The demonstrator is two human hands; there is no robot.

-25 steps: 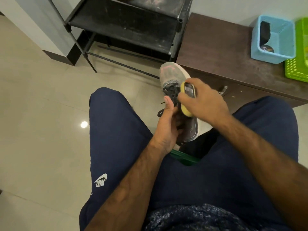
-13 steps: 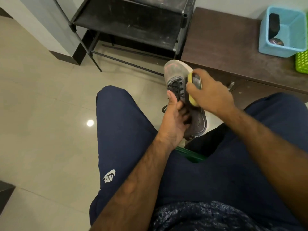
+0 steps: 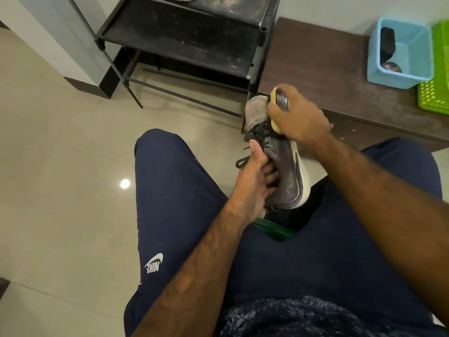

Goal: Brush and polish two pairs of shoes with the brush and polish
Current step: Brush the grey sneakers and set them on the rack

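A grey sneaker (image 3: 284, 166) with black laces and a white sole is held up between my knees, toe pointing away from me. My left hand (image 3: 252, 186) grips it at the opening, thumb up along the laces. My right hand (image 3: 296, 115) holds a yellow brush (image 3: 277, 103) against the toe end of the shoe, on its right side. Most of the brush is hidden under my fingers. A dark round polish tin (image 3: 390, 67) and another dark object lie in the blue basket (image 3: 398, 76).
A black metal shoe rack (image 3: 194, 37) stands ahead on the tiled floor. Right of it is a low brown cabinet (image 3: 323, 69) with the blue basket and a green basket (image 3: 435, 96) on top. Something green (image 3: 274, 229) shows between my thighs.
My right hand has slid the brush forward from beside the laces to the toe of the shoe. The heel side with the white sole now shows. My left hand keeps its hold.
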